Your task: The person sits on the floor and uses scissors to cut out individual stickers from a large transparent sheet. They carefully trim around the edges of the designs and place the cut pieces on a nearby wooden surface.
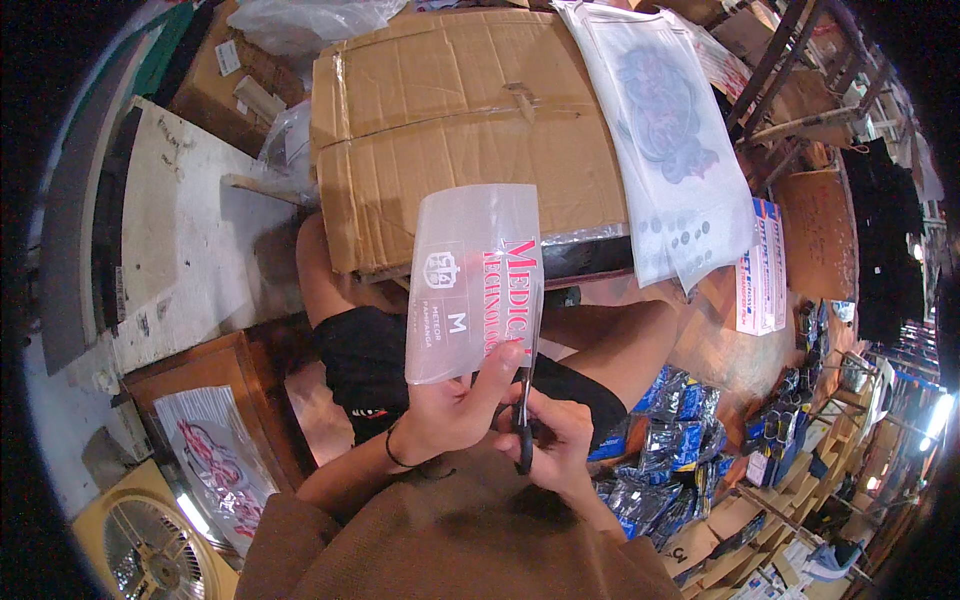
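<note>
A translucent transfer film sheet with red and white printed lettering and a crest curves upright in front of my body. My left hand grips its lower edge, the thumb pressed on the printed face. In my right hand is a pair of black-handled scissors. Their blades point away from me along the sheet's right edge, beside the red lettering. Whether the blades are parted cannot be told. Beyond the sheet lies a flattened-top cardboard box, partly hidden by it.
Large printed film sheets drape over the box's right side. Left are a white board and a box fan. Bagged packets cover floor to the right, near printed cartons and a wooden frame.
</note>
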Tool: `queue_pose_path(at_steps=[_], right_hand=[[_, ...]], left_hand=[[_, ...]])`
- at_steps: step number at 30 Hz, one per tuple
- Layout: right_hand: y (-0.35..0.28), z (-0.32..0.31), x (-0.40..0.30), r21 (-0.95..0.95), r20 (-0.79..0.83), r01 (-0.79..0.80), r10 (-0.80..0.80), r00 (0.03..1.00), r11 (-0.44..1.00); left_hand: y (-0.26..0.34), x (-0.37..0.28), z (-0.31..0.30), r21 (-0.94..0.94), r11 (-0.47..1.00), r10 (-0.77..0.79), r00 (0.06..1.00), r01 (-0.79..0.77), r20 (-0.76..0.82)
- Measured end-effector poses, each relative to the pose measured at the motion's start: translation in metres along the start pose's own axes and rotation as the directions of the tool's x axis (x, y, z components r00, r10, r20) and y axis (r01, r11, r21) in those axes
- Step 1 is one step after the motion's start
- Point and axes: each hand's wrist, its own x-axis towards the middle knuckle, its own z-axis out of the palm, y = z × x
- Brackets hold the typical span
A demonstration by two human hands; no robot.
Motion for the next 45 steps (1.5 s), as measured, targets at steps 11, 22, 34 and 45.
queue_pose_path(at_steps=[11, 22, 34, 45], right_hand=[[0.001, -0.002, 0.002, 0.037, -0.025, 0.012, -0.011, 1.0, 0.999], [-0.001, -0.004, 0.001, 0.068, 0.01, -0.068, 0.067, 0.998, 0.995], [0.007, -0.001, 0.006, 0.187, -0.117, 0.079, -0.057, 0.991, 0.979], [0.015, -0.013, 0.003, 0.192, -0.106, 0.05, -0.03, 0.994, 0.98]], left_hand=[[-0.001, -0.008, 0.003, 0.008, 0.999, -0.049, 0.998, 0.049, 0.026], [-0.011, -0.01, 0.015, -0.278, 0.961, -0.11, 0.914, -0.003, -0.391], [-0.005, -0.021, 0.016, -0.109, 0.991, -0.114, 0.933, 0.081, -0.341], [-0.005, -0.035, 0.012, 0.004, 0.996, -0.084, 0.974, 0.086, -0.21]])
